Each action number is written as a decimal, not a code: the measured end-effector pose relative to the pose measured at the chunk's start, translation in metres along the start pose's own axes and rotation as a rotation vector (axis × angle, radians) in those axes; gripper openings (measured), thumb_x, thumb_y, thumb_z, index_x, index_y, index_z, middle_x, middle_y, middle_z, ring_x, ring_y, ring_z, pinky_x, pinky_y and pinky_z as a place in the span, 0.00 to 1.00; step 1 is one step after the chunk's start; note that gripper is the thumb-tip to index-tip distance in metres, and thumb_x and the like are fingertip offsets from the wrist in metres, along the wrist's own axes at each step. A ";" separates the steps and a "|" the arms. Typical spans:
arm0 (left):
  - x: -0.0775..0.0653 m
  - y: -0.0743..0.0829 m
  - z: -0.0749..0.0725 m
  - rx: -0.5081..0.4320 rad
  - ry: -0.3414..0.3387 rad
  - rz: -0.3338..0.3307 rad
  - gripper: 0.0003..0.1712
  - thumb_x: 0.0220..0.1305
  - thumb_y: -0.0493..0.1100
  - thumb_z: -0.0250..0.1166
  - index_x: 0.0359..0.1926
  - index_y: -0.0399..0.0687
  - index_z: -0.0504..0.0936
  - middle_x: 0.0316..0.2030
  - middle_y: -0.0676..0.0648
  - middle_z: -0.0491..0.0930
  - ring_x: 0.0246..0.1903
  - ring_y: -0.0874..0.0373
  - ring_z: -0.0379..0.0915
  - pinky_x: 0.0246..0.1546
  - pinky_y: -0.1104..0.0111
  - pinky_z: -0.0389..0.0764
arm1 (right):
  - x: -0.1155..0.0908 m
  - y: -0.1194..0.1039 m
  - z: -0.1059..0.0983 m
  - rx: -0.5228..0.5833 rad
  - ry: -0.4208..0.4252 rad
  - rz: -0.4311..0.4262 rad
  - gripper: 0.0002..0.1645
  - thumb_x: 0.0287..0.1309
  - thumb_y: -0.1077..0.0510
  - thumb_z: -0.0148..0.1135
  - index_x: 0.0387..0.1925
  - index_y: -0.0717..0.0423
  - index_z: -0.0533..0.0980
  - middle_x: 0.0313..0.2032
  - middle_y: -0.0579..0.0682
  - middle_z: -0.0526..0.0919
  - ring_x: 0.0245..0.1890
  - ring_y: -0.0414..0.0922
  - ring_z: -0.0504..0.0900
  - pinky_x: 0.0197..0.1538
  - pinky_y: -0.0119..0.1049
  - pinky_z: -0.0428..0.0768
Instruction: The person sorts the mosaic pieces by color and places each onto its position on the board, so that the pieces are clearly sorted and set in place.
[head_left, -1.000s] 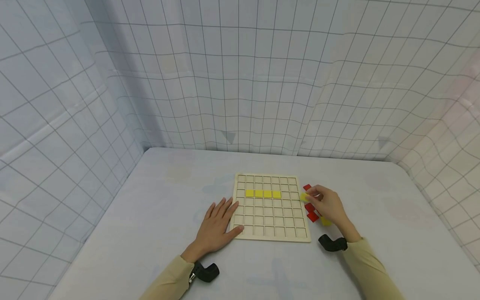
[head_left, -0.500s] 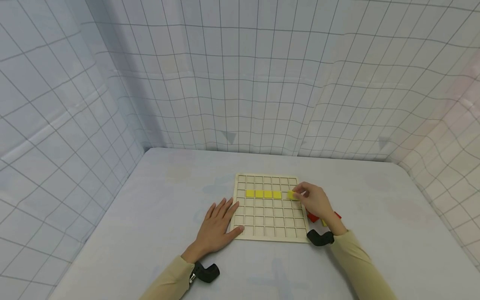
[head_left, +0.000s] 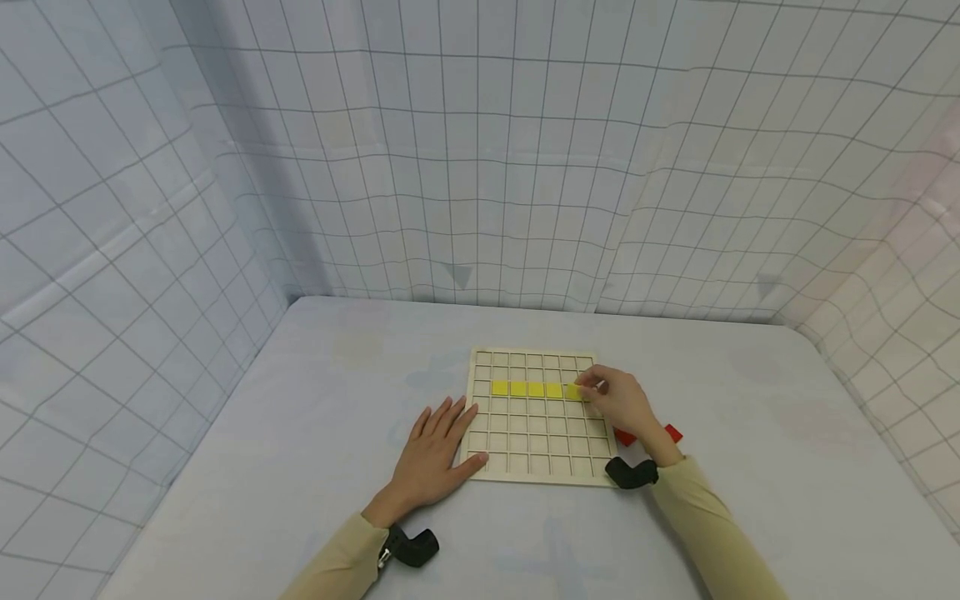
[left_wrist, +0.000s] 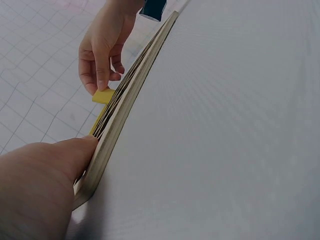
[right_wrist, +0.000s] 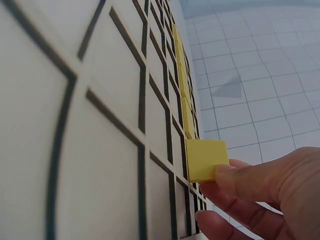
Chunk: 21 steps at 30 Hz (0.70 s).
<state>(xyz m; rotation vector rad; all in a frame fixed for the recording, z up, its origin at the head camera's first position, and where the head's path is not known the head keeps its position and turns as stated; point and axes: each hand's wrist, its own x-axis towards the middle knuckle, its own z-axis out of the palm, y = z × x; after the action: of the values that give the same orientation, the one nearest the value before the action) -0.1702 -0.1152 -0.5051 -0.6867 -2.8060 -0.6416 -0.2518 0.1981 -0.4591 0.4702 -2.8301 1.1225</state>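
A pale wooden grid board (head_left: 529,465) lies on the table, with several yellow square tiles (head_left: 517,389) side by side in one of its upper rows. At the right end of that row my right hand (head_left: 621,402) pinches another yellow tile (right_wrist: 206,161) between thumb and fingers. In the right wrist view this tile is tilted up, one edge at the board's grid. My left hand (head_left: 431,458) rests spread out on the board's left edge, and the left wrist view shows its thumb (left_wrist: 75,152) over the rim.
Red tiles (head_left: 626,437) lie on the table right of the board, partly hidden by the right hand and wrist. The white table (head_left: 360,358) extends around the board. Grid-patterned cloth walls (head_left: 525,167) stand behind and at both sides.
The right hand has carried the yellow tile leftward from beside the board onto the grid, near the end of the yellow row. The left hand has stayed in place.
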 end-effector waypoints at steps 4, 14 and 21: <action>0.000 0.000 0.000 0.000 0.003 0.002 0.42 0.65 0.64 0.54 0.72 0.47 0.58 0.70 0.43 0.55 0.70 0.47 0.44 0.67 0.51 0.41 | 0.000 -0.001 0.000 -0.007 0.001 -0.006 0.04 0.59 0.62 0.64 0.37 0.55 0.81 0.33 0.46 0.82 0.29 0.43 0.76 0.29 0.36 0.72; 0.000 0.001 -0.001 0.004 0.001 -0.003 0.42 0.64 0.63 0.55 0.72 0.46 0.59 0.70 0.43 0.55 0.70 0.47 0.44 0.66 0.50 0.42 | 0.004 0.003 0.006 -0.032 0.015 0.023 0.05 0.59 0.61 0.63 0.37 0.54 0.82 0.34 0.46 0.83 0.31 0.43 0.78 0.31 0.37 0.74; 0.000 0.000 0.000 0.008 0.003 -0.001 0.42 0.64 0.63 0.55 0.72 0.46 0.59 0.70 0.43 0.56 0.70 0.47 0.44 0.66 0.50 0.42 | 0.006 -0.002 0.008 -0.087 0.010 0.084 0.05 0.58 0.59 0.65 0.37 0.54 0.82 0.35 0.48 0.82 0.33 0.44 0.78 0.33 0.39 0.74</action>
<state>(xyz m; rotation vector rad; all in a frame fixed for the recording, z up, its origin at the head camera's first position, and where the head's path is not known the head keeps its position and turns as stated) -0.1700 -0.1149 -0.5049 -0.6823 -2.8053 -0.6305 -0.2559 0.1895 -0.4626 0.3411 -2.9001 1.0069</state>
